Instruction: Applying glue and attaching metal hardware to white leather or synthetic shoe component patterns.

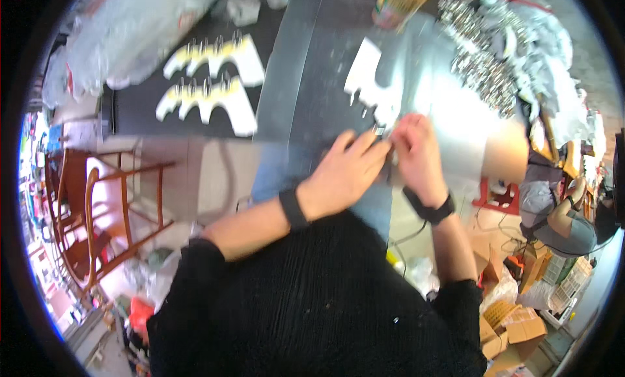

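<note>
A white flat piece with a scalloped edge (pixel 368 72) lies on the dark tabletop in front of me, small metal parts sticking out along its near side. At its near end my left hand (pixel 348 172) and my right hand (pixel 418 154) meet with their fingertips. The fingers of my left hand are bent and drawn together beside a small shiny metal part (pixel 379 130). My right hand is closed in a pinch against the same end. What exactly lies between the fingertips is hidden and blurred.
Two similar white scalloped pieces (pixel 242 114) with yellow strips and upright metal parts lie at left. A heap of small metal parts (pixel 485 71) on plastic covers the far right. A container (pixel 398 6) stands at the back; a wooden chair (pixel 91 208) is left. Another person (pixel 566 227) sits far right.
</note>
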Demonstrator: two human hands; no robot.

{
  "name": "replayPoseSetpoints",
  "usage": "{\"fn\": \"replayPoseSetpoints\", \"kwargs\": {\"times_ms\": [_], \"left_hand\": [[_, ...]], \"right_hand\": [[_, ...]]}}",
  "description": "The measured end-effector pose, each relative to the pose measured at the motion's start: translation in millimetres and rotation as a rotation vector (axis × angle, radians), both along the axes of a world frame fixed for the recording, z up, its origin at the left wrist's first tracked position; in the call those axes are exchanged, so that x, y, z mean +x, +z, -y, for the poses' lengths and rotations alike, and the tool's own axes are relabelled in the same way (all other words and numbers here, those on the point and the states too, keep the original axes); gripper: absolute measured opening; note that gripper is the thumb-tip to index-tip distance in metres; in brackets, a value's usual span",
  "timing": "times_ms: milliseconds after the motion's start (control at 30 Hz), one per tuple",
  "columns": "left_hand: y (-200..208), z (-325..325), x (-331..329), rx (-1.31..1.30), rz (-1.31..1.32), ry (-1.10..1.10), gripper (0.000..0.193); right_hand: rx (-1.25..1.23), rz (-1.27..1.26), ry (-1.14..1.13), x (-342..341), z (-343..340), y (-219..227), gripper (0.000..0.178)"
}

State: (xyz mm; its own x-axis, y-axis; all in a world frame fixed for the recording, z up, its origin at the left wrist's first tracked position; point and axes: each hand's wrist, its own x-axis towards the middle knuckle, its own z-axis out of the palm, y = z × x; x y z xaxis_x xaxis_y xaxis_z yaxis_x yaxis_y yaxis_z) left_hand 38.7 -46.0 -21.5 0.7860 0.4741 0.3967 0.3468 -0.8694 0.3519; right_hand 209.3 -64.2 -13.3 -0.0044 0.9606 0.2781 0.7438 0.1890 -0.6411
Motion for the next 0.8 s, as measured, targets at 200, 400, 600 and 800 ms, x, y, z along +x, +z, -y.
{"fn": "replayPoseSetpoints", "kwargs": {"times_ms": [200,400,600,800], "left_hand": [[3.7,6.2,-7.5,-0.074,-0.030,-0.044,0.043],[7.7,4.1,-7.9,-0.205,0.086,-0.081,0.048],[24.0,-8.3,-9.6,-0.555,0.284,-0.064,0.038],[80.6,-44.4,-24.5,-0.588,0.433,0.225,0.040]], "right_hand": [[-0.091,-0.184,-0.078,-4.2,21.3,31.9,0.017],[-0.096,-0.762,-0.200,48.0,-20.4,97.9,0.039],[0.007,-0.878,-0.254,59.8,-112.7,128.6,0.053],[0.059,-0.688,-0.337,77.6,-146.6,116.1,0.022]]}}
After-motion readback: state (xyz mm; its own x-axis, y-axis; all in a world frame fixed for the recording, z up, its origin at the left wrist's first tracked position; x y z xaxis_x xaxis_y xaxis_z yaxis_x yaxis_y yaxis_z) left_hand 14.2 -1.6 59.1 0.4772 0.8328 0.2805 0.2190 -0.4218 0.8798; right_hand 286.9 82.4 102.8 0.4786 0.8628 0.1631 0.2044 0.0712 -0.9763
